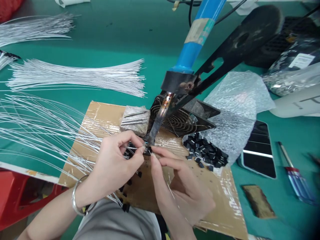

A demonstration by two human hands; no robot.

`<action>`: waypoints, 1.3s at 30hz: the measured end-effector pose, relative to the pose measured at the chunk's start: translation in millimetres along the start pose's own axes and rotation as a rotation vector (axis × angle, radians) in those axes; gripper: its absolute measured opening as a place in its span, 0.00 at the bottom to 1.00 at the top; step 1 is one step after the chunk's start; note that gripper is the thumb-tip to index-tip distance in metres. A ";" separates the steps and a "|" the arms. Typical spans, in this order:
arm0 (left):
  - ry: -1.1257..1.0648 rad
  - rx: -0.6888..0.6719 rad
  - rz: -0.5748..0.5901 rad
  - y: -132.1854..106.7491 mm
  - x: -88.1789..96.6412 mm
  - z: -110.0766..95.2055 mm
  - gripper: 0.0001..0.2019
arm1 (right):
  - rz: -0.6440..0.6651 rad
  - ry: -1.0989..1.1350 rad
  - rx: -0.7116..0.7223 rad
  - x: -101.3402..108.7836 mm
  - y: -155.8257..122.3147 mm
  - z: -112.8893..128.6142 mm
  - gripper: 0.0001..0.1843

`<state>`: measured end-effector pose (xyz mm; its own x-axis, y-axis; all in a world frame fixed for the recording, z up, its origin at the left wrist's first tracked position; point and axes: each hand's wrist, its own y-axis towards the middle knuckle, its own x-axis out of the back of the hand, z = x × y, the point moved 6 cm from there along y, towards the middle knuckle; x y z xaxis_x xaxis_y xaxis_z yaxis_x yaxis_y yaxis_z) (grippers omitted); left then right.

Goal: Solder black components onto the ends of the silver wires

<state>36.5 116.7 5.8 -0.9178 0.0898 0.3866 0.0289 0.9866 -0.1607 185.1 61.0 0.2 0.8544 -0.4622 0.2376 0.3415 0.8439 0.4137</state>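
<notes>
My left hand (115, 163) is closed in a pinch on a thin white wire, its end just under the soldering iron's tip (154, 131). A small black piece (149, 150) sits at the wire's end, between my two hands' fingertips. My right hand (182, 190) pinches a thin strand of solder wire (172, 194), which trails back across the palm. The blue-handled soldering iron (192, 53) hangs tilted in a black metal arm (225, 53), tip down. Long white wires (82, 143) fan out left of my left hand; several under it end in black pieces (126, 207).
Brown cardboard (225, 213) covers the bench under my hands. Behind the tip stand a fan with a wire guard (180, 120) and a grey block with metal rods (135, 128). Right lie a heap of black pieces (206, 150), a phone (258, 141) and a screwdriver (297, 183). A wire bundle (77, 76) lies left.
</notes>
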 end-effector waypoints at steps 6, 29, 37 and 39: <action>-0.014 0.054 0.026 0.4 -2.2 7.1 0.04 | -0.065 -0.051 -0.169 18.0 1.8 -24.5 0.04; -0.005 0.082 0.016 1.0 -0.4 7.0 0.04 | 0.149 0.095 -0.157 1.6 2.6 -5.9 0.09; 0.001 0.073 0.012 3.6 0.0 6.4 0.04 | 0.142 0.070 -0.127 2.4 2.3 -8.6 0.08; 0.003 0.072 0.013 3.2 0.3 6.3 0.04 | 0.131 0.071 -0.128 2.5 2.7 -8.4 0.08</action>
<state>33.9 119.0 -0.3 -0.9162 0.1029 0.3873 0.0118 0.9730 -0.2305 191.3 64.4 -5.5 0.9186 -0.3299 0.2176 0.2689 0.9253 0.2674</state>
